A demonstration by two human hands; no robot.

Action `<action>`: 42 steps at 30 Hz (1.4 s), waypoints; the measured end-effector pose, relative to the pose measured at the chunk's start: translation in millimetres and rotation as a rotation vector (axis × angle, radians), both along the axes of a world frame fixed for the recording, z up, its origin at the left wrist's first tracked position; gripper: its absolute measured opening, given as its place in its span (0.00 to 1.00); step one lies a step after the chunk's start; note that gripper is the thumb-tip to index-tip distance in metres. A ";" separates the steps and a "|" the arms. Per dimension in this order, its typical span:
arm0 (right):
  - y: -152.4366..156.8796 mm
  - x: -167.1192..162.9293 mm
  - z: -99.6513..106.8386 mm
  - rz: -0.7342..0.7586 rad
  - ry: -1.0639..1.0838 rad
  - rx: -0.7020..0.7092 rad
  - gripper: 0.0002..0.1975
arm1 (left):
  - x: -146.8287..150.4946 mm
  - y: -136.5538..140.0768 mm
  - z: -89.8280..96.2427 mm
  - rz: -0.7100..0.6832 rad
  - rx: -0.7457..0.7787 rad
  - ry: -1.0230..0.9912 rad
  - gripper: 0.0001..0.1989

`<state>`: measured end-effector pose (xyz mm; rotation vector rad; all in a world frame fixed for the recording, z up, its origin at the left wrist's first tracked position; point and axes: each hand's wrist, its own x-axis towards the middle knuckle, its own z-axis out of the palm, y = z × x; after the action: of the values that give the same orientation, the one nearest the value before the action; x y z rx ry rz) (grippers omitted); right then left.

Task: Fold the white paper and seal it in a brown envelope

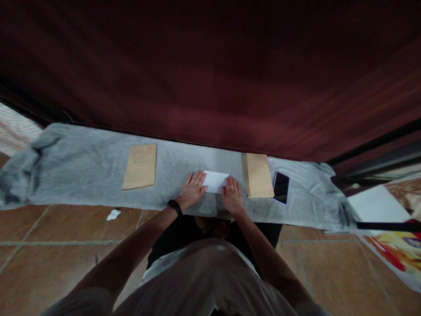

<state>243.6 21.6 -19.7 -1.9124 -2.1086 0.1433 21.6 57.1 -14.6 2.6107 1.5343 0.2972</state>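
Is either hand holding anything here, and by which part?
Nothing is lifted. Both hands press flat on a white paper lying on the grey cloth: the left hand on its left end, the right hand on its right edge.

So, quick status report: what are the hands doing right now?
Left hand and right hand flat on white paper. Envelope stack and phone beside, clear.

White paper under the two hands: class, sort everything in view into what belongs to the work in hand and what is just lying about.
In use:
- white paper, pressed flat by both hands
- left hand
- right hand
- grey cloth under the paper

Lying about:
- brown envelope, left
- stack of brown envelopes, right
- phone
- paper scrap on the floor
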 end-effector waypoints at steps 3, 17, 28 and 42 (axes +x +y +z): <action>11.8 -13.7 6.1 0.067 0.025 -0.007 0.27 | 2.4 0.3 2.4 -0.010 0.003 0.005 0.32; 37.2 -30.5 3.0 0.265 -0.042 -0.030 0.25 | 2.1 0.8 -0.9 0.005 -0.010 0.001 0.32; 36.0 -3.5 -4.5 0.320 -0.029 0.008 0.26 | 44.8 5.1 10.0 0.006 0.013 -0.066 0.30; 33.4 -5.3 -8.6 0.288 -0.007 0.056 0.27 | 34.8 11.0 -13.5 0.053 0.024 -0.081 0.33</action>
<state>238.3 55.0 -28.3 -1.5718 -2.3569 0.1357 56.4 68.0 -28.0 2.5453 1.5846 0.4223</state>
